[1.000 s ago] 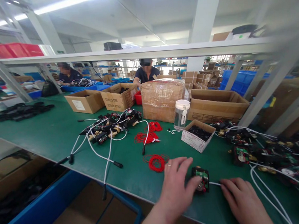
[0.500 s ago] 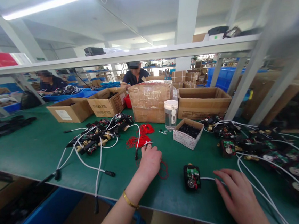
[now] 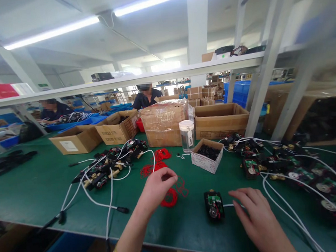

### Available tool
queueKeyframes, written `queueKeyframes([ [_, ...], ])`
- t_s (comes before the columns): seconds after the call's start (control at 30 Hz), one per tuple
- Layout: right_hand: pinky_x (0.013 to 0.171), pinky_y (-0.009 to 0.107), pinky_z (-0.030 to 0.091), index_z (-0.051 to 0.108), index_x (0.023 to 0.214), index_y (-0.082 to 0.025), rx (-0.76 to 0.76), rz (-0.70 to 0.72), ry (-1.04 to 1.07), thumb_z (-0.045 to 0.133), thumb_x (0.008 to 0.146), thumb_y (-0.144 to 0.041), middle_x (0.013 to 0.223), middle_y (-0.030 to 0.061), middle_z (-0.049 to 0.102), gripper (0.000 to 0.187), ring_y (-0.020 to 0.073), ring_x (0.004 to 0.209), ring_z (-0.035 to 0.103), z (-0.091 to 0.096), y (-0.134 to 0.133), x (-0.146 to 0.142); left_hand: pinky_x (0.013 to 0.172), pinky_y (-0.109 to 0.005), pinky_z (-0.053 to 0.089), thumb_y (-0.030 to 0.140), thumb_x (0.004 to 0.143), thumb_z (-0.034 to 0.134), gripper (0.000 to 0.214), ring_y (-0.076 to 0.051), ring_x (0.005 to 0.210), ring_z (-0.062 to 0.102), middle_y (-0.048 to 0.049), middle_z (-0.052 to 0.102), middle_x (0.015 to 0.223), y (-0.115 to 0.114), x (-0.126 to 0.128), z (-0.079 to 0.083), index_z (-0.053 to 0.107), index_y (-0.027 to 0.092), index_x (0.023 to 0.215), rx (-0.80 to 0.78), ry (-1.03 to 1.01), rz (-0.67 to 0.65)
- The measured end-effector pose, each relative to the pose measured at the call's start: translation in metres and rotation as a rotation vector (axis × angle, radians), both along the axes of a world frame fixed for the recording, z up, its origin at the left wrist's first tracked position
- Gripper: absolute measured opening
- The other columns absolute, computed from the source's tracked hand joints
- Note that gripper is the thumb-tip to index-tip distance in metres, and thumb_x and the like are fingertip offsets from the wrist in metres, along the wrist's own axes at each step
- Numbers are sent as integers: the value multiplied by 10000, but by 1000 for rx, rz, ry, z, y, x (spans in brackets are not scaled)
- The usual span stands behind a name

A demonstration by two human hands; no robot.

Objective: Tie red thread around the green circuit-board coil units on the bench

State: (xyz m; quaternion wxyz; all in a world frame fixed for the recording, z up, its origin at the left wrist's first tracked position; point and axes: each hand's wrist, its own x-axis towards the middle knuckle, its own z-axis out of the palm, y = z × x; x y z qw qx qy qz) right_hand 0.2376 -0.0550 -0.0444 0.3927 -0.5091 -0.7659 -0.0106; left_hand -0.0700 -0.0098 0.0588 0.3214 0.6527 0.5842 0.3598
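Note:
My left hand [image 3: 158, 187] is above the green bench, its thumb and index finger pinched together; whatever is between them is too small to make out. Under it lies a coil of red wire [image 3: 169, 198], with loose thin red strands [image 3: 182, 186] beside the fingertips. Two more red wire bundles [image 3: 162, 154] lie just beyond. My right hand [image 3: 253, 208] rests over the white cable [image 3: 228, 205] of a small black module with a green circuit board [image 3: 214, 206]. Its fingers are stretched out and apart from the thumb.
Heaps of black modules with white cables lie left [image 3: 101, 171] and right [image 3: 308, 180]. A small box of black parts [image 3: 208, 161], a lidded bottle [image 3: 187, 136] and cardboard boxes [image 3: 166, 124] stand behind. A shelf [image 3: 151, 74] spans overhead. Co-workers sit across.
My left hand has drawn back from the far red bundles, uncovering the nearer red coil. My right hand stays by the module's cable. The view has tilted up a little.

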Motion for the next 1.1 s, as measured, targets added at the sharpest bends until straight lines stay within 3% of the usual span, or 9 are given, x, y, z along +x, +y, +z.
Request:
queueKeyframes([
  [0.23, 881, 397, 505, 660, 1089, -260, -273, 251, 259, 417, 981, -175, 1046, 83, 659, 279, 247, 1012, 614, 50, 15, -63, 802, -307, 482, 358, 765, 634, 175, -230, 878, 659, -34, 715, 820, -2, -5, 9, 674, 189, 788, -56, -129, -8],
  [0.37, 842, 333, 506, 667, 1106, -229, -505, 339, 357, 650, 809, -138, 1081, 55, 646, 311, 207, 951, 628, 67, 40, -108, 798, -304, 478, 363, 778, 641, 187, -208, 832, 633, -19, 690, 809, -1, -6, 9, 669, 182, 812, -58, -136, -39],
  [0.47, 779, 296, 468, 698, 901, -214, -534, 348, 398, 706, 750, -123, 937, 19, 625, 176, 183, 869, 607, 69, 58, -132, 837, -316, 478, 354, 788, 645, 176, -219, 878, 636, -25, 687, 831, 0, -6, 6, 650, 181, 820, -71, -162, -51],
  [0.57, 738, 289, 421, 649, 705, -207, -534, 330, 432, 666, 758, -110, 801, -5, 594, 112, 172, 799, 573, 69, 72, -143, 929, -334, 469, 377, 832, 640, 185, -225, 995, 636, -32, 704, 942, 2, -6, -3, 587, 200, 820, -43, -259, -90],
  [0.63, 703, 287, 405, 634, 689, -206, -567, 332, 461, 653, 768, -132, 743, -14, 603, 109, 167, 749, 564, 72, 79, -145, 987, -347, 457, 392, 862, 640, 199, -220, 1072, 630, -42, 712, 1044, 3, -6, -15, 557, 212, 876, -50, -370, -143],
  [0.73, 629, 279, 387, 627, 714, -207, -638, 351, 516, 629, 773, -161, 649, -31, 602, 74, 160, 660, 556, 80, 85, -146, 934, -352, 494, 326, 813, 718, 397, -215, 1022, 665, -49, 719, 1059, 6, -5, -38, 538, 235, 1155, -131, -455, -238],
  [0.8, 598, 274, 389, 619, 729, -210, -678, 369, 563, 610, 773, -174, 618, -36, 599, 58, 156, 623, 557, 86, 86, -147, 874, -345, 514, 254, 768, 743, 551, -214, 933, 684, -42, 724, 993, 8, -3, -52, 535, 232, 1277, -157, -372, -260],
  [0.9, 593, 266, 408, 610, 737, -211, -703, 391, 643, 603, 774, -208, 630, -33, 616, 38, 146, 615, 558, 92, 87, -148, 883, -352, 505, 244, 771, 709, 351, -226, 909, 677, -46, 731, 931, 11, -4, -65, 713, 205, 1119, -94, -81, -208],
  [1.1, 546, 256, 340, 610, 779, -207, -665, 393, 791, 622, 785, -376, 652, -36, 577, 170, 120, 583, 474, 98, 90, -137, 868, -314, 505, 375, 772, 705, 246, -247, 924, 693, -43, 781, 947, 9, -12, -64, 821, 243, 943, -42, 129, -122],
])
